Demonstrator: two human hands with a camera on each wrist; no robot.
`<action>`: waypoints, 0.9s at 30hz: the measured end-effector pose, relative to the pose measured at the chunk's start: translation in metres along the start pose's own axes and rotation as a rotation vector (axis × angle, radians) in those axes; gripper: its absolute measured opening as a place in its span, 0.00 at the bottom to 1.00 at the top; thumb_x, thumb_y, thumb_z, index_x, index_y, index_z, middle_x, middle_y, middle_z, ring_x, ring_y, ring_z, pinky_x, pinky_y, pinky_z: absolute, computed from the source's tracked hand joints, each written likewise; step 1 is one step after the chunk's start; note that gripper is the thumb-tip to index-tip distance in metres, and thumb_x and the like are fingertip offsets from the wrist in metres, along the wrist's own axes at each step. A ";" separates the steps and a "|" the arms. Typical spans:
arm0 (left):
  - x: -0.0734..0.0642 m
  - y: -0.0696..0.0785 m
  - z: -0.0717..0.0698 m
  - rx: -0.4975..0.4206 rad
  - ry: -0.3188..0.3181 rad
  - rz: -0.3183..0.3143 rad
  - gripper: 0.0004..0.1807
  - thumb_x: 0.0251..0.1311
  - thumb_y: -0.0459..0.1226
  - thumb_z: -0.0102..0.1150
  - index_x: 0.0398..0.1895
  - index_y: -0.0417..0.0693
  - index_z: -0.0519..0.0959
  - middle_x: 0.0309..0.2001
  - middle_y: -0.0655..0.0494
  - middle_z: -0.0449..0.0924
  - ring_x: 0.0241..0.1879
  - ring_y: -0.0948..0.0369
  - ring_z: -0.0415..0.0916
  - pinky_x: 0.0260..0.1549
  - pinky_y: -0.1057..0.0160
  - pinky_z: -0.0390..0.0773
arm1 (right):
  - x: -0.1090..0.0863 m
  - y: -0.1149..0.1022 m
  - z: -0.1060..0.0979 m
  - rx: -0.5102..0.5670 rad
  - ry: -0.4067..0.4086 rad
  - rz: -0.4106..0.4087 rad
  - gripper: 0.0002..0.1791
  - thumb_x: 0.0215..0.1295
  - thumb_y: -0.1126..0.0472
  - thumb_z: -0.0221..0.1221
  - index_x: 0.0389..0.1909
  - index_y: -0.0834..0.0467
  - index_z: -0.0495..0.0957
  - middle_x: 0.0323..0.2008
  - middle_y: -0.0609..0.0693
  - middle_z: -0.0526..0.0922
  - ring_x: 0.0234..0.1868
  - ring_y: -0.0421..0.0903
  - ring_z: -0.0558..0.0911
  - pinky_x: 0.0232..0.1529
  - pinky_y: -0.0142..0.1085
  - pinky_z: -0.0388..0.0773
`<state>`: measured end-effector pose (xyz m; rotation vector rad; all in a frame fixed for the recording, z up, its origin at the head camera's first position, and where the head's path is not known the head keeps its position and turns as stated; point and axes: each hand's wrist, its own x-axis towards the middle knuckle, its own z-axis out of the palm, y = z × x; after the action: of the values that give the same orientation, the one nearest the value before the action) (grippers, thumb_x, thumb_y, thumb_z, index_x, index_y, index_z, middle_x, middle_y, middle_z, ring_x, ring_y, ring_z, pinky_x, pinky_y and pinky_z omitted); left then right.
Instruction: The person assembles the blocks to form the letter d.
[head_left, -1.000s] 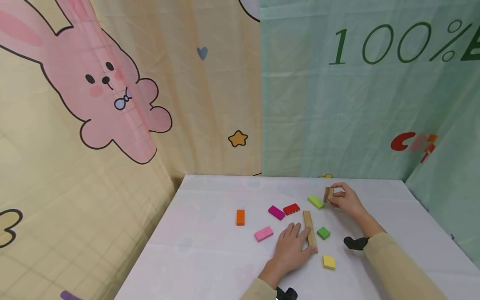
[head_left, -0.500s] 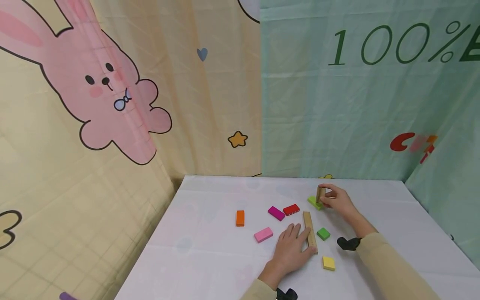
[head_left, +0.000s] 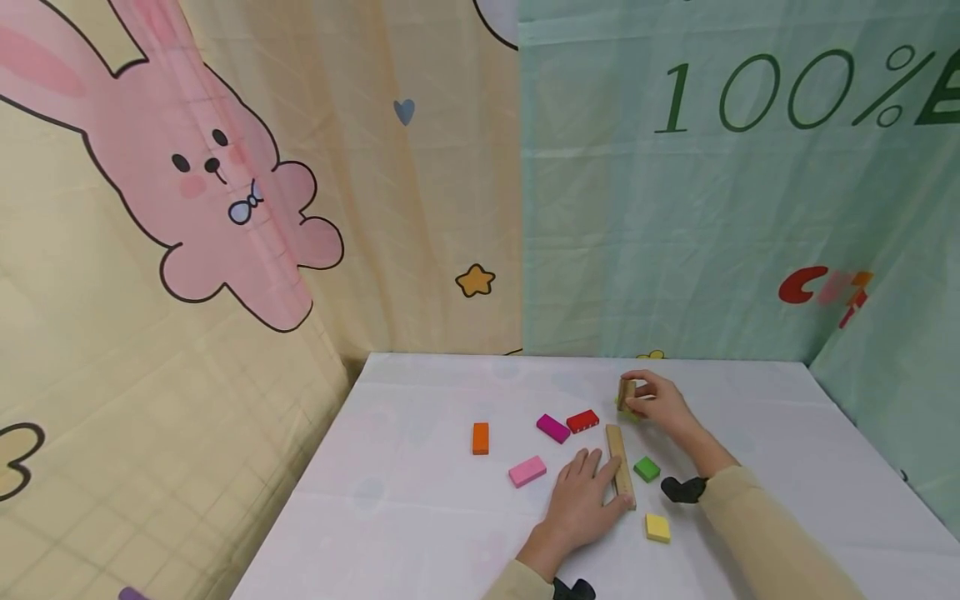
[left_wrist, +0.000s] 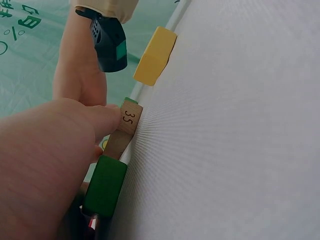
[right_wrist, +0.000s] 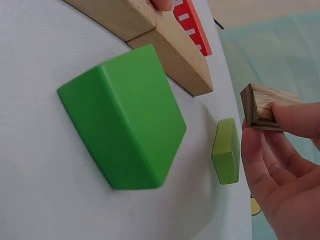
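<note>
My left hand (head_left: 583, 504) rests beside a row of wooden blocks (head_left: 618, 446) lying end to end, its thumb and index finger touching them. The left wrist view shows a wooden block marked 35 (left_wrist: 129, 116) against the thumb, and a dark green block (left_wrist: 105, 187) near the palm, hidden in the head view. My right hand (head_left: 660, 404) pinches a wooden block (right_wrist: 262, 107) between thumb and fingers. That block is raised off the table, over a lime green block (right_wrist: 226, 151), most of which it hides in the head view.
A green block (head_left: 647, 468) and a yellow block (head_left: 657, 527) lie right of the wooden row. To its left are red (head_left: 582, 421), magenta (head_left: 552, 428), pink (head_left: 527, 472) and orange (head_left: 481, 438) blocks. Printed curtains hang behind the white table (head_left: 360, 517).
The right hand has moved left with the wooden block, from right of the lime green block to over it. My left hand has kept its place.
</note>
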<state>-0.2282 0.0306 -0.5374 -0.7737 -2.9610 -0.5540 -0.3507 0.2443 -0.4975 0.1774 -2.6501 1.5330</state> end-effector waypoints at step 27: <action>0.001 -0.004 0.003 0.005 0.018 0.033 0.35 0.70 0.65 0.43 0.77 0.66 0.62 0.76 0.57 0.59 0.75 0.54 0.53 0.70 0.52 0.60 | 0.002 -0.004 0.026 -0.260 -0.034 -0.013 0.20 0.67 0.70 0.62 0.58 0.56 0.75 0.53 0.64 0.78 0.51 0.61 0.78 0.47 0.50 0.83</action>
<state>-0.2304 0.0290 -0.5412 -0.8114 -2.9262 -0.5483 -0.3521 0.2196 -0.5070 0.2045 -2.8340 1.1752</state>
